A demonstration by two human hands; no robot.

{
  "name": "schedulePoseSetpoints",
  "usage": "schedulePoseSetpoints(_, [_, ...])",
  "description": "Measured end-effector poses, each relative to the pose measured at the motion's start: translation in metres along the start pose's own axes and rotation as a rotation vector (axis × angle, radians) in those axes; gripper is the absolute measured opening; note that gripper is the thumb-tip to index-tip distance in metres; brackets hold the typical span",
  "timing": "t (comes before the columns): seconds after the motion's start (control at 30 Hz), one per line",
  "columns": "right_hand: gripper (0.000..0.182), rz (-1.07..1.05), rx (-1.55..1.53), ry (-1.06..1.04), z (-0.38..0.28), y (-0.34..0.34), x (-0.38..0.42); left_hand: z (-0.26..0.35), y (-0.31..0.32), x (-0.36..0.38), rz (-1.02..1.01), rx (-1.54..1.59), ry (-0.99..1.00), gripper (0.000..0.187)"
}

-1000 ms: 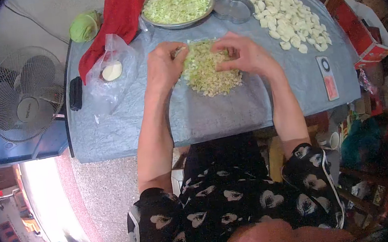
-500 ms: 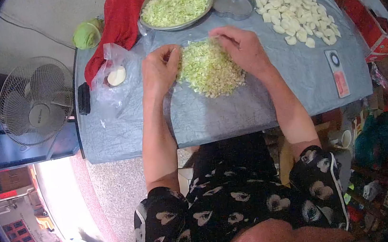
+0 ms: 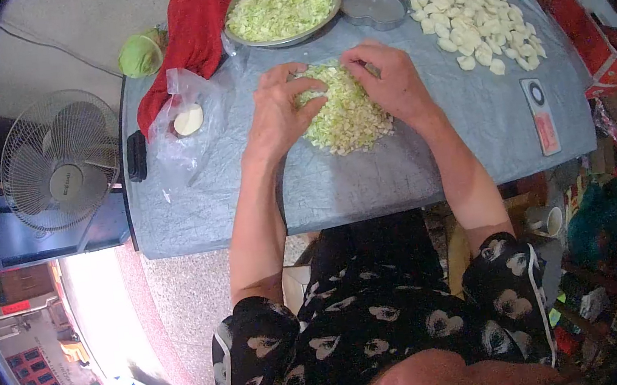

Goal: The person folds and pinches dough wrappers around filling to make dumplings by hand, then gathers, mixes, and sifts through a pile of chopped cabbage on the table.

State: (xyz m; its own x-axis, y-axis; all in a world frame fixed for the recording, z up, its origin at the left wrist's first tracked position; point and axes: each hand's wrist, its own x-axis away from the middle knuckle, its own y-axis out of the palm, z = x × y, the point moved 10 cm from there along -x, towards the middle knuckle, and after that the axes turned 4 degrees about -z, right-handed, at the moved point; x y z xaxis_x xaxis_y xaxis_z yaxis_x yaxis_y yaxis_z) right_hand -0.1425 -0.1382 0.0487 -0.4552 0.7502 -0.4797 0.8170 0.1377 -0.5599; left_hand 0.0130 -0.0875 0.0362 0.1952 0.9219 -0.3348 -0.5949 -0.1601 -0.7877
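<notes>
On the middle of the gray counter (image 3: 368, 178) sits a pile of chopped cabbage (image 3: 349, 115). The left hand (image 3: 278, 112) lies on the left side of the pile with its fingers spread and curled over the bits. The right hand (image 3: 387, 81) rests on the far right side of the pile, fingers bent and pinching into the cabbage. Behind the pile stands a metal bowl (image 3: 281, 9) full of more chopped cabbage, with a small metal tin (image 3: 374, 4) beside it. Many white dough pieces (image 3: 479, 17) lie to the right. A red cloth (image 3: 188, 35) and a clear plastic bag (image 3: 183, 127) lie to the left.
</notes>
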Motion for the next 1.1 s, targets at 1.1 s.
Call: schedulePoseSetpoints(1.1, [0.018,-0.112,-0.244,0.135,0.0,0.015,0.004,-0.01,0.001,0.002,0.179,0.612,-0.26,0.017])
